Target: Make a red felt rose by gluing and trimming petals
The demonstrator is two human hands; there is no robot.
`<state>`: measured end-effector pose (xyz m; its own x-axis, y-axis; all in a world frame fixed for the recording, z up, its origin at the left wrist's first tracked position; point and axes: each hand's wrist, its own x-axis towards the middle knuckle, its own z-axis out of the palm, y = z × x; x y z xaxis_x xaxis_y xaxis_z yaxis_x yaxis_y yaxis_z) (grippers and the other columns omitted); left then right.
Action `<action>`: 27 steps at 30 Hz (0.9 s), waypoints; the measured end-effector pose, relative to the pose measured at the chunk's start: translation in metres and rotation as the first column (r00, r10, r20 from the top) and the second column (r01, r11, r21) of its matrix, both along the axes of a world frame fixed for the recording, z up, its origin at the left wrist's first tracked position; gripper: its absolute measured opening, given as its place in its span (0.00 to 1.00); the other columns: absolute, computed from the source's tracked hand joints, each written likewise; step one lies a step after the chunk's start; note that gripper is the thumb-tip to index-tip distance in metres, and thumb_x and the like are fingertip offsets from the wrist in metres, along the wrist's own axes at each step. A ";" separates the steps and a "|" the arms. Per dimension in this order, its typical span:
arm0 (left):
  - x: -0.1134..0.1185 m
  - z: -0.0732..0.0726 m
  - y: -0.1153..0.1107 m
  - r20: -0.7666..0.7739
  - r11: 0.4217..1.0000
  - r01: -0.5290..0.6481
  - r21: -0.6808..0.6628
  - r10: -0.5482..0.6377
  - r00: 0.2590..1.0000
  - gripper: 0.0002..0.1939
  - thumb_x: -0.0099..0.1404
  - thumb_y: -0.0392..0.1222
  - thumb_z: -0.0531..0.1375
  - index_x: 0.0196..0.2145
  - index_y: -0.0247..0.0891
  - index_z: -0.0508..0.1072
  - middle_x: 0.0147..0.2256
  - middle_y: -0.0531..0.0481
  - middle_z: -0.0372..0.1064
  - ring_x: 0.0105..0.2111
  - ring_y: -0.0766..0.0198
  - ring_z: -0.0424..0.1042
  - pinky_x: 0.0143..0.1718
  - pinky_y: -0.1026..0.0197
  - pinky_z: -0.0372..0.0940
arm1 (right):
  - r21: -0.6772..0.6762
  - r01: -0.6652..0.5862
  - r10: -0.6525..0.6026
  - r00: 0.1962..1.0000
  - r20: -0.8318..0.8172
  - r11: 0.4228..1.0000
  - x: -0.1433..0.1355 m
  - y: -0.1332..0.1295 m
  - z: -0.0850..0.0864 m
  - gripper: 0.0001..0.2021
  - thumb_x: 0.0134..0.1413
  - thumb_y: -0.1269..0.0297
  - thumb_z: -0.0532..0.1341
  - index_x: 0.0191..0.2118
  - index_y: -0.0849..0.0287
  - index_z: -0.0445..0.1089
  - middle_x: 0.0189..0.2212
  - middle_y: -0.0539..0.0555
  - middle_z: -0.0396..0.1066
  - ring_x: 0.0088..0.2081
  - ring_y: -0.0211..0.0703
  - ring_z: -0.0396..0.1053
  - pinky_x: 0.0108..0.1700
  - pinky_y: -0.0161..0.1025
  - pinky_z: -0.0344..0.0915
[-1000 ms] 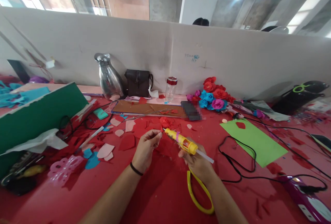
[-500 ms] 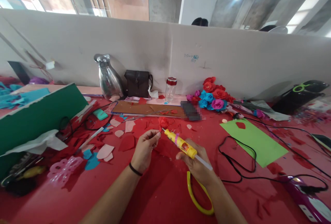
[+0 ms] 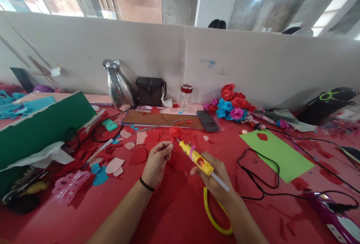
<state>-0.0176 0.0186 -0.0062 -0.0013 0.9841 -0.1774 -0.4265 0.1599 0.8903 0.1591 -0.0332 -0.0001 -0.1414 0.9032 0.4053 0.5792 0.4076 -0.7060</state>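
My right hand (image 3: 216, 176) is closed round a yellow glue gun (image 3: 195, 155) with a whitish glue stick (image 3: 221, 182) poking out of its back end. Its metal nozzle points up and left, close to a red paper rose (image 3: 176, 133). With thumb and fingers pinched together, my left hand (image 3: 159, 159) holds the red rose from below; its stem is mostly hidden by the fingers. Whether the nozzle touches the petals I cannot tell. Below my right hand a yellow cord or tube (image 3: 209, 214) loops over the red table (image 3: 171, 214).
Red, pink and blue petal pieces (image 3: 114, 164) lie to the left. Behind stand a steel jug (image 3: 119, 86), a dark bag (image 3: 150, 91), a glass jar (image 3: 185, 99) and finished paper flowers (image 3: 237, 103). On the right, a black cable (image 3: 250, 172) runs by a green sheet (image 3: 278, 154).
The red rose has shifted or turned slightly to the left above my left fingers. The glue gun has moved only a little; both hands keep their hold.
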 end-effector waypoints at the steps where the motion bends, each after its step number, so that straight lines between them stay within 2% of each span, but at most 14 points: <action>1: 0.000 0.000 0.000 0.002 1.000 0.002 -0.003 -0.002 1.000 0.10 0.44 0.42 0.68 0.22 0.36 0.71 0.18 0.58 0.58 0.18 0.74 0.54 0.20 0.68 0.49 | 0.002 -0.002 0.002 1.000 -0.005 1.000 0.000 0.000 0.000 0.10 0.56 0.58 0.57 0.28 0.54 0.60 0.23 0.49 0.67 0.23 0.40 0.67 0.24 0.33 0.57; 10: 0.002 0.001 -0.002 0.027 1.000 0.004 -0.002 -0.004 1.000 0.09 0.44 0.39 0.68 0.23 0.35 0.73 0.19 0.57 0.60 0.19 0.73 0.57 0.21 0.69 0.51 | -0.064 -0.084 0.082 0.996 -0.028 0.994 -0.005 -0.002 0.002 0.11 0.57 0.56 0.56 0.27 0.54 0.58 0.24 0.50 0.66 0.24 0.40 0.69 0.24 0.32 0.58; 18: 0.002 0.001 -0.002 0.001 1.000 0.000 -0.005 0.000 1.000 0.10 0.44 0.40 0.69 0.23 0.35 0.73 0.19 0.57 0.61 0.18 0.74 0.55 0.20 0.68 0.50 | 0.005 0.023 -0.024 0.999 0.042 1.000 -0.002 0.002 -0.001 0.10 0.55 0.56 0.59 0.29 0.55 0.61 0.24 0.50 0.69 0.23 0.39 0.67 0.24 0.33 0.59; 27: -0.001 0.002 0.000 0.058 0.999 -0.003 -0.042 0.006 0.998 0.10 0.43 0.39 0.69 0.22 0.35 0.72 0.18 0.58 0.59 0.18 0.74 0.57 0.20 0.70 0.51 | -0.013 -0.008 0.007 0.998 -0.057 1.000 -0.002 -0.001 0.001 0.12 0.55 0.56 0.59 0.27 0.54 0.58 0.22 0.48 0.68 0.22 0.39 0.67 0.23 0.33 0.58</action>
<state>-0.0183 0.0187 -0.0042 0.0058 0.9758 -0.2185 -0.4780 0.1946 0.8566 0.1574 -0.0339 0.0004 -0.1250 0.9076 0.4008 0.5350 0.4018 -0.7432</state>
